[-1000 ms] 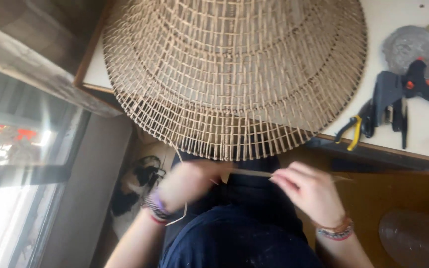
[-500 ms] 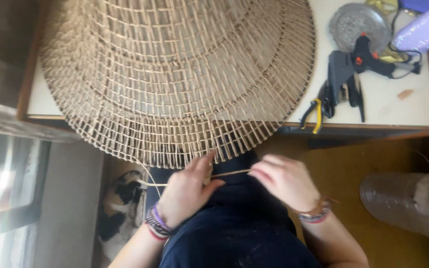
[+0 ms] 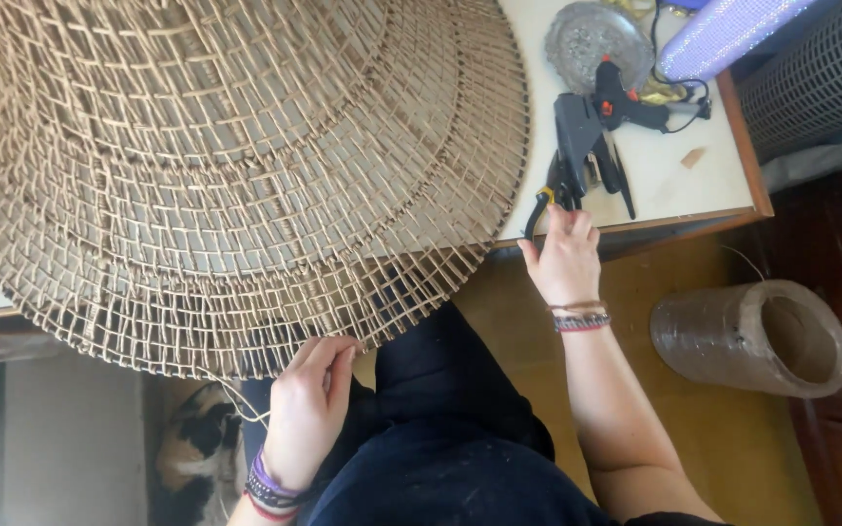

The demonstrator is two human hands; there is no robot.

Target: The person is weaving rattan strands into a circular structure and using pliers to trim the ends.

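Note:
A large round woven rattan shade (image 3: pixel 226 166) lies on a white table (image 3: pixel 665 175) and overhangs its near edge above my lap. My left hand (image 3: pixel 309 414) is under the shade's near rim, fingers pinched on a thin loose rattan strand (image 3: pixel 236 399) that trails down from the weave. My right hand (image 3: pixel 565 255) is stretched to the table's edge, its fingertips closed on the handles of black and yellow pliers (image 3: pixel 544 203). Both wrists wear bracelets.
A black glue gun (image 3: pixel 582 122) with a cord, a round metal dish (image 3: pixel 596 39) and a purple glittery roll (image 3: pixel 723 34) lie on the table's right end. A cardboard tube (image 3: pixel 762 336) lies on the floor at right. A cat (image 3: pixel 192 453) sits by my left leg.
My right hand has let go of the strand in front of me and moved up and right to the pliers. My view has shifted right. My left hand stays at the rim.

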